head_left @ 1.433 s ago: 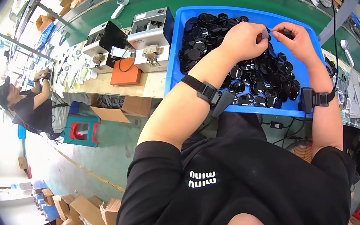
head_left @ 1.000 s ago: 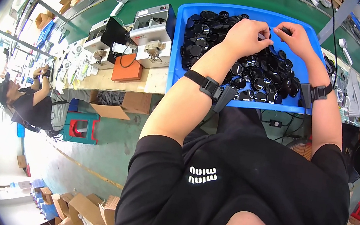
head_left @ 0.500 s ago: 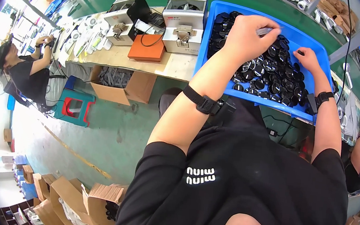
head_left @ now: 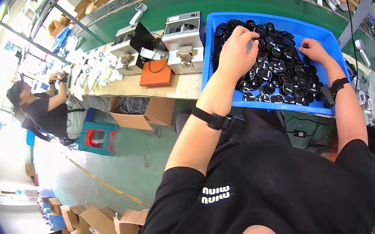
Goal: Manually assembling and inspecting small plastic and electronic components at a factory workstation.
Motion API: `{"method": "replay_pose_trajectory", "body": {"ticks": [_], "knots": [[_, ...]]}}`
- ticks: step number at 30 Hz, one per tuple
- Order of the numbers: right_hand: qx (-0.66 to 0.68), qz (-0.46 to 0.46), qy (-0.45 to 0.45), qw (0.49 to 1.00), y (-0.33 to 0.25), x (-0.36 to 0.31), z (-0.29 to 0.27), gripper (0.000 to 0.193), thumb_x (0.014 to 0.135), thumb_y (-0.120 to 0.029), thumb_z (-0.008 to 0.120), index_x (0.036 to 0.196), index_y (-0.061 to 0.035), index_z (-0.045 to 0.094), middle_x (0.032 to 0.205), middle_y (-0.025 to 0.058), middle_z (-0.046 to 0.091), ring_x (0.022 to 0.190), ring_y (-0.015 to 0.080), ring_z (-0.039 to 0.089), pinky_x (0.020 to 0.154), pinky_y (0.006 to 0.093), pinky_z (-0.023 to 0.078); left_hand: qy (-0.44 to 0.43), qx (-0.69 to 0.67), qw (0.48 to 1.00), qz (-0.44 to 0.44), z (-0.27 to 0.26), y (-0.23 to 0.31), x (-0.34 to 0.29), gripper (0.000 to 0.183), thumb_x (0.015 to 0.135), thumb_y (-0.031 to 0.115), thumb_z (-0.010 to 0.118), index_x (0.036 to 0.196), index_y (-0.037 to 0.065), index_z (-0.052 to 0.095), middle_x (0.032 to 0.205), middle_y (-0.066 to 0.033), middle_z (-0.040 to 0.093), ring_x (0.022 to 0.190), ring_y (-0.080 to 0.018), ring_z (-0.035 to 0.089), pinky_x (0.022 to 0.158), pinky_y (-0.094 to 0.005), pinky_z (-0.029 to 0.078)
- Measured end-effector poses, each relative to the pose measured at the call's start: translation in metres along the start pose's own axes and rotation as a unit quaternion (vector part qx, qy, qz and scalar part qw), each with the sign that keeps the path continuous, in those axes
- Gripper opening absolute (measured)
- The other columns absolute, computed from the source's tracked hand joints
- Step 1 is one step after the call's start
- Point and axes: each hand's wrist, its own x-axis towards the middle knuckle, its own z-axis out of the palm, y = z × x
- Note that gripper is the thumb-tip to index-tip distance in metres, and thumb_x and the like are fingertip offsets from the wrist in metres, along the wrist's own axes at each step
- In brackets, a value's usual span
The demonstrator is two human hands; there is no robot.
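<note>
A blue plastic tray (head_left: 281,21) holds a heap of round, glossy black discs (head_left: 273,66), some with light marks on their faces. Over the left part of the heap, my left hand (head_left: 237,50) is closed on a slim grey pen-like tool (head_left: 249,46). Its fingertips are close to the discs, and whether they touch one is hidden. At the tray's far right, my right hand (head_left: 316,51) pinches a small black piece (head_left: 305,46), most of it covered by the fingers. Both wrists wear black straps.
Left of the tray stand two grey bench machines (head_left: 185,42) and an orange box (head_left: 157,73). A green conveyor (head_left: 239,4) runs behind. Under the bench is a carton (head_left: 158,111) of grey parts, near a teal and red stool (head_left: 98,138). Co-workers sit at left (head_left: 43,113) and far right.
My left hand has moved left and nearer over the heap, still with the pen-like tool. My right hand has shifted slightly left and away from me. The whole view has tilted.
</note>
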Motion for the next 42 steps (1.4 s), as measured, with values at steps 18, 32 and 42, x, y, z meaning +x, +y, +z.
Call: {"method": "replay_pose_trajectory", "body": {"ticks": [18, 32, 42], "knots": [[-0.088, 0.036, -0.066, 0.993, 0.001, 0.003, 0.009, 0.035, 0.087, -0.032, 0.077, 0.099, -0.001, 0.068, 0.095, 0.0202, 0.07, 0.089, 0.0341, 0.067, 0.079, 0.0456, 0.052, 0.071, 0.037, 0.996, -0.042, -0.014, -0.02, -0.003, 0.021, 0.087, 0.017, 0.071, 0.097, 0.0, 0.078, 0.092, -0.0213, 0.076, 0.09, -0.0346, 0.076, 0.084, -0.0392, 0.058], [-0.083, 0.029, -0.076, 0.993, 0.04, 0.001, 0.008, 0.033, 0.088, -0.027, 0.077, 0.096, -0.003, 0.056, 0.092, 0.0189, 0.064, 0.077, 0.0306, 0.065, 0.063, 0.0452, 0.053, 0.071, -0.008, 0.997, -0.005, -0.011, -0.012, 0.0, 0.016, 0.086, 0.005, 0.065, 0.096, -0.001, 0.076, 0.093, -0.0179, 0.076, 0.087, -0.0341, 0.074, 0.08, -0.0385, 0.058], [-0.047, 0.091, -0.106, 0.989, -0.031, -0.001, 0.003, 0.034, 0.087, -0.026, 0.078, 0.092, -0.001, 0.056, 0.093, 0.0198, 0.065, 0.084, 0.0329, 0.064, 0.076, 0.046, 0.051, 0.074, -0.006, 0.997, -0.009, -0.021, -0.011, -0.002, 0.014, 0.086, 0.004, 0.064, 0.095, -0.002, 0.074, 0.092, -0.0178, 0.072, 0.083, -0.0362, 0.07, 0.076, -0.0414, 0.055]]}}
